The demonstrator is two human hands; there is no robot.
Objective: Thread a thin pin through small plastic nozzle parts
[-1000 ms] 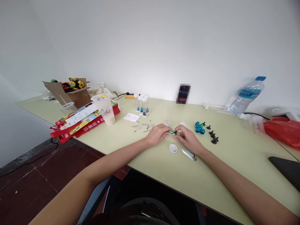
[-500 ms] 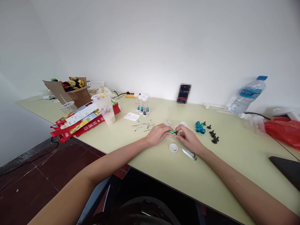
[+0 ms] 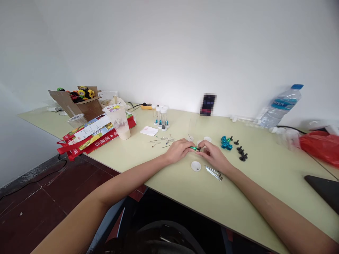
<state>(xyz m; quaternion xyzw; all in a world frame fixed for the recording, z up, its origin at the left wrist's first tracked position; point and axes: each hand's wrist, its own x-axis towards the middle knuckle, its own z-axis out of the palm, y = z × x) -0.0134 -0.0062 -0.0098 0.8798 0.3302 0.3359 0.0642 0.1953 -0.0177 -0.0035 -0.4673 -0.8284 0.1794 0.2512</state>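
Over the table, my left hand (image 3: 178,151) is closed round a small shiny green part (image 3: 194,148), whose near end it hides. From the other side, my right hand (image 3: 214,155) pinches at the black end of this part with thumb and forefinger. Just below the hands lies a white cap (image 3: 196,166) with a tiny dark bit inside. Beside my right wrist are several thin silver rods (image 3: 213,173). Left of my left hand are bent wire pieces (image 3: 164,140). Further right sit shiny blue pieces (image 3: 226,143) and black flanged pieces (image 3: 241,152).
Clear tubes with white caps (image 3: 163,119) stand behind the hands. To the left are a drink cup (image 3: 118,121), a red gift box (image 3: 100,140) and a cardboard box (image 3: 87,110). A water bottle (image 3: 283,105) leans on the wall near a red bag (image 3: 320,145). A blurred phone (image 3: 208,104) stands behind.
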